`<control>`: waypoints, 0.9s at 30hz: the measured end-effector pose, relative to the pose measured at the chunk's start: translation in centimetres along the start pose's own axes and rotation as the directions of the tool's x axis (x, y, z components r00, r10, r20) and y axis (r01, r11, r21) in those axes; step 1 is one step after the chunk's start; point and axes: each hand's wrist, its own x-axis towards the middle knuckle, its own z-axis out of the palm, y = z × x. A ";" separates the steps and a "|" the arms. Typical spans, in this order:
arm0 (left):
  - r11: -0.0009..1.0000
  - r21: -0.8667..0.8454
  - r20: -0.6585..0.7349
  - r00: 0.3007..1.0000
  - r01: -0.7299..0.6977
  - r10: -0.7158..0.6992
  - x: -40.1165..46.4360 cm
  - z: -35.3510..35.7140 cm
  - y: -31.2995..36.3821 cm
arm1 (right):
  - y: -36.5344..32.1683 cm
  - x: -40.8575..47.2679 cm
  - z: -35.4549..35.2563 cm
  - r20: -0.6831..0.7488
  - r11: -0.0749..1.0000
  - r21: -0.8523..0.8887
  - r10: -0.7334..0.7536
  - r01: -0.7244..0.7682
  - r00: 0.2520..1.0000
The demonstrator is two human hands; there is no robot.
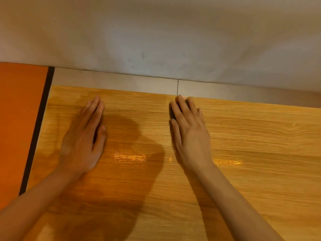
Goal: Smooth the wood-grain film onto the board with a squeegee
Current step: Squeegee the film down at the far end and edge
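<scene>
Head view: wood-grain film [243, 145] spread glossy over the board, filling the lower frame up to a pale tiled strip [121, 80] under a grey wall [156, 32]. Left hand [83, 136] flat on the film, fingers straight. Right hand [188, 129] pressing a dark squeegee [172, 112], mostly hidden beneath straight fingers, near the far edge. Orange panel [19, 127] at left.

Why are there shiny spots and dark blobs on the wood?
Head view: the shiny spots are lamp glare on the glossy wood-grain film; the dark blobs are shadows cast by the left hand, the right hand and their arms.
</scene>
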 end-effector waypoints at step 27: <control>1.000 0.008 -0.033 0.999 -0.016 0.016 -0.2 0.2 -0.5 | -9.0 5.2 6.0 0.022 0.969 -0.006 -0.247 0.247 0.969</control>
